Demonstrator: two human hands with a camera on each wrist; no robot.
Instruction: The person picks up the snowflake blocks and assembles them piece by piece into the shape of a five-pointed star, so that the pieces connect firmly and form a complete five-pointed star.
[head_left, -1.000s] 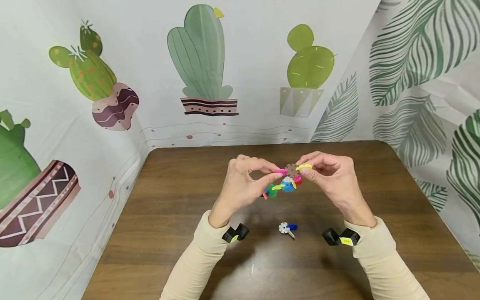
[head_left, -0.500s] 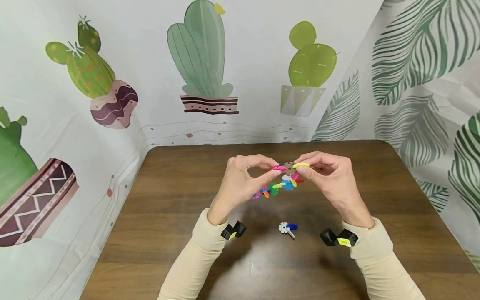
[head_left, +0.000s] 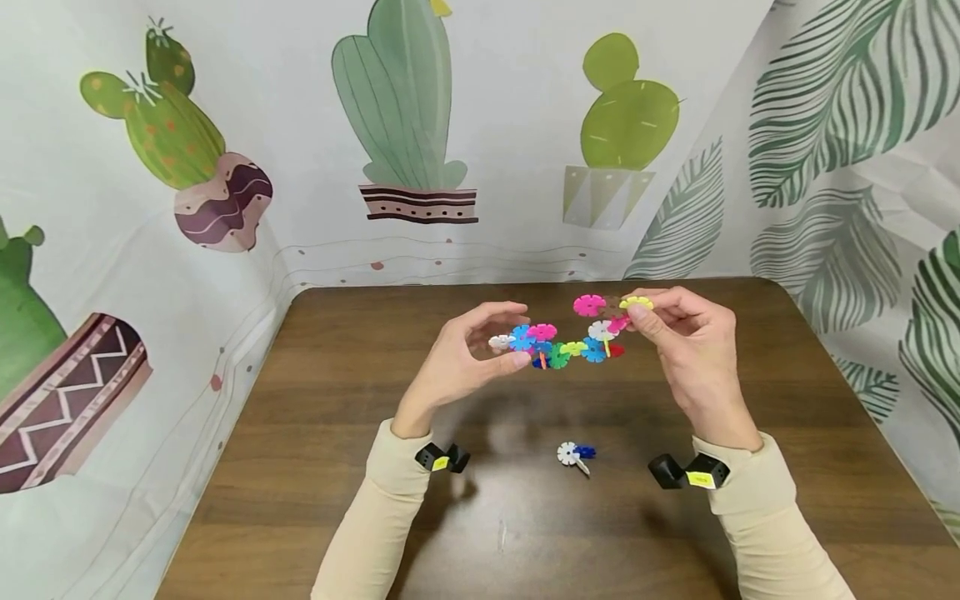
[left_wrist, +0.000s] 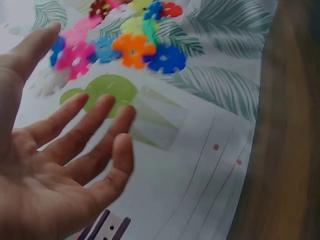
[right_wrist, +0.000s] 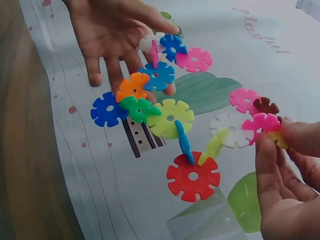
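Note:
In the head view, my right hand (head_left: 693, 358) pinches a yellow notched plastic disc (head_left: 637, 302) between thumb and fingers. From it hangs a chain of interlocked flower-shaped discs in several colours, including a pink disc (head_left: 589, 305), a green disc (head_left: 558, 356) and a red disc (right_wrist: 194, 177). The chain is held above the table. My left hand (head_left: 457, 354) has its fingers spread around the chain's left end, near a white disc (head_left: 502, 342) and a blue disc (head_left: 521, 337). In the left wrist view the palm faces the chain and grips nothing; whether it touches is unclear.
On the brown wooden table (head_left: 330, 492) lies a small loose cluster: a white disc (head_left: 568, 453) joined to a blue disc (head_left: 585, 452) and another whitish piece. A printed cactus curtain (head_left: 517, 125) stands behind the table's far edge.
My left hand has let go of the pink disc and moved left and slightly down to the chain's other end. My right hand has moved up and right with the yellow disc and chain.

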